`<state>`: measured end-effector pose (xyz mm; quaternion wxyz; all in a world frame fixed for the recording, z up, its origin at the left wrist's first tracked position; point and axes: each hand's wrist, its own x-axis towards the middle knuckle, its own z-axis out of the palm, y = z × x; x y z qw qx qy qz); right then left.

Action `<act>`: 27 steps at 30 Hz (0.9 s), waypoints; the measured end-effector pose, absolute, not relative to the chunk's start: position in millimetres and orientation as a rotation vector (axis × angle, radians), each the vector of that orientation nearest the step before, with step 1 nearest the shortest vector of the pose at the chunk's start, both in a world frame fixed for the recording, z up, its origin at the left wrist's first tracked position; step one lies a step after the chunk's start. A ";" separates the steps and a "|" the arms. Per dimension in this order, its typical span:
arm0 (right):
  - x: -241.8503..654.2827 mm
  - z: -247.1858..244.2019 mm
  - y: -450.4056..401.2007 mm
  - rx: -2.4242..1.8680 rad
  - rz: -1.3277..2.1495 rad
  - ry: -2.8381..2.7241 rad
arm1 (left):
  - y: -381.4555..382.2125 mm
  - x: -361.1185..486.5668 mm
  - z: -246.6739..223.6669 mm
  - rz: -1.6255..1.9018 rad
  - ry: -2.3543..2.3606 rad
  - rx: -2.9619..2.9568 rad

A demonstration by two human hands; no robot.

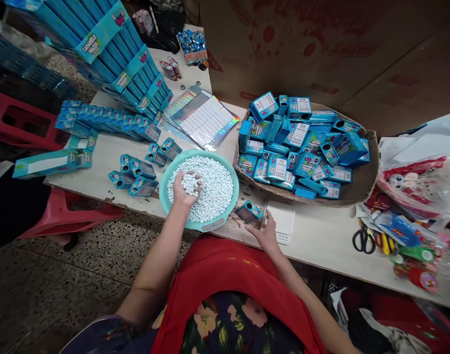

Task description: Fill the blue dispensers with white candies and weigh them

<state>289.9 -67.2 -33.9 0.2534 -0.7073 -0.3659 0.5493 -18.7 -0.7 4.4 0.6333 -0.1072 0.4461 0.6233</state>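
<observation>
Left hand (187, 189) is cupped, palm up, its fingers curled around a heap of white candies (190, 184) at the basin (163, 191), near the middle of the frame. More candies fill the basin, which is pale green. Right of it, the right hand (264, 230) has its thumb and fingers spread apart beside a blue box (250, 211); whether it touches the box, I cannot tell. Just right of that hand lies a white scale (285, 219).

Above the scale, a cut-down carton (373, 172) holds a jumble of similar blue boxes. Six small boxes (143, 169) stand left of the basin, and shiny sheets (210, 120) lie above it. Farther out on the counter (324, 226), a stack of blue packs (114, 59) rises at upper left, while black-handled scissors (364, 241) lie near clear bags (418, 187) at right. Red stools (68, 216) show at left.
</observation>
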 end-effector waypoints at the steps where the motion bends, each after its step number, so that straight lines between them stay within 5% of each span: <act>1: 288.9 -38.7 -65.7 -1.901 1.333 -1.190 | 0.3 -16.8 3.9 1.442 1.044 -0.265; 20: 227.6 -85.4 -14.7 -1.912 1.150 -1.705 | -4.1 -11.6 -5.0 1.467 1.027 -0.381; 27: 268.2 -34.2 -49.9 -1.810 1.226 -1.404 | -4.0 -18.0 -0.8 1.499 1.038 -0.356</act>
